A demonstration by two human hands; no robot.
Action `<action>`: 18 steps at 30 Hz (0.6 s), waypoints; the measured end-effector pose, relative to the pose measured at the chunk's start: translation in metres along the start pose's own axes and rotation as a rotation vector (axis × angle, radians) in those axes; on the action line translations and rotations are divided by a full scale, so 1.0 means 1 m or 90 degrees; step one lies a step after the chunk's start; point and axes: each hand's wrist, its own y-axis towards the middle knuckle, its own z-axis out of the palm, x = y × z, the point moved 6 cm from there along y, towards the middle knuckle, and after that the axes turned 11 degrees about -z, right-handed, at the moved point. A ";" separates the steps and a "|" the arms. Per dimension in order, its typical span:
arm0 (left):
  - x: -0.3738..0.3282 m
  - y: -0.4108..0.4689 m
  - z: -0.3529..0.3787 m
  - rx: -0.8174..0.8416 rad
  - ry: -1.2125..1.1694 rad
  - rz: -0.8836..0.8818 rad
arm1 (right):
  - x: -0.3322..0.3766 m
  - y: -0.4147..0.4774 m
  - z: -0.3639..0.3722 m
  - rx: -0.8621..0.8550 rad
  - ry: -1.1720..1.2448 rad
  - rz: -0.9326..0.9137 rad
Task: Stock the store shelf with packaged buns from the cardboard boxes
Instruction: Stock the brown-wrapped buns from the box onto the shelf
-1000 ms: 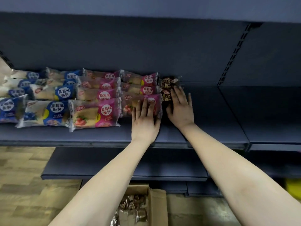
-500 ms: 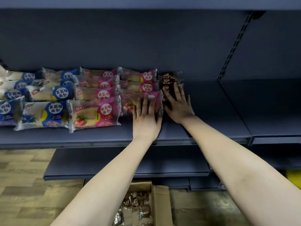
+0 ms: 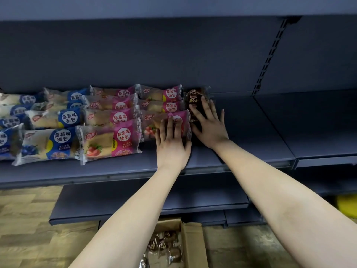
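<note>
Rows of packaged buns lie on the dark blue shelf [image 3: 241, 144]: blue packs [image 3: 48, 144] at the left, pink packs [image 3: 110, 141] in the middle. My left hand [image 3: 172, 140] lies flat, fingers straight, on the front pink pack [image 3: 152, 122] of the right-hand pink row. Right of that row sit dark brown packs [image 3: 195, 95]. My right hand [image 3: 208, 124] rests on them with fingers spread and straight. An open cardboard box [image 3: 193, 246] on the floor below holds several brown packs [image 3: 166, 246].
The shelf runs on to the right past a slotted upright [image 3: 268, 55]. A lower shelf [image 3: 108, 202] juts out beneath. Wood-pattern floor [image 3: 25, 229] lies at the lower left, and something yellow [image 3: 347, 207] shows at the right edge.
Both hands stay pressed on the same packs. The view has shifted slightly and more of the box below shows.
</note>
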 end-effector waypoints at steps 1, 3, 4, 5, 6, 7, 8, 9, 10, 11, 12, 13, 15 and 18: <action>0.000 0.000 0.000 0.000 0.000 0.003 | 0.000 -0.001 -0.003 -0.020 -0.013 0.002; 0.000 0.000 0.000 0.005 -0.001 0.007 | -0.003 -0.003 -0.004 -0.019 -0.029 0.031; -0.001 0.000 0.000 0.009 -0.002 0.007 | -0.005 -0.003 -0.004 -0.005 -0.031 0.051; -0.001 0.001 0.000 0.013 -0.002 0.005 | -0.005 -0.004 -0.003 0.010 -0.028 0.068; -0.001 0.000 -0.001 0.019 0.002 0.002 | -0.003 -0.006 -0.004 0.019 -0.019 0.078; -0.001 0.000 -0.001 0.023 0.008 0.001 | 0.001 -0.007 -0.006 0.015 -0.005 0.082; -0.002 -0.001 -0.001 0.025 0.011 0.003 | 0.006 -0.009 -0.009 0.002 0.010 0.081; -0.002 -0.002 -0.002 0.027 0.011 0.006 | 0.012 -0.012 -0.012 -0.014 0.024 0.075; -0.003 -0.003 -0.004 0.028 0.007 0.007 | 0.018 -0.015 -0.016 -0.028 0.036 0.067; -0.002 -0.003 -0.005 0.031 -0.001 0.005 | 0.023 -0.020 -0.019 -0.038 0.046 0.063; -0.002 -0.004 -0.008 0.031 -0.007 0.003 | 0.029 -0.027 -0.021 -0.042 0.057 0.062; -0.001 -0.006 -0.011 0.028 -0.007 0.002 | 0.034 -0.034 -0.023 -0.049 0.073 0.068; 0.001 -0.012 -0.018 0.020 0.010 0.009 | 0.043 -0.049 -0.025 -0.083 0.119 0.077; 0.016 -0.029 -0.027 0.007 0.016 0.021 | 0.065 -0.065 -0.027 -0.139 0.105 -0.029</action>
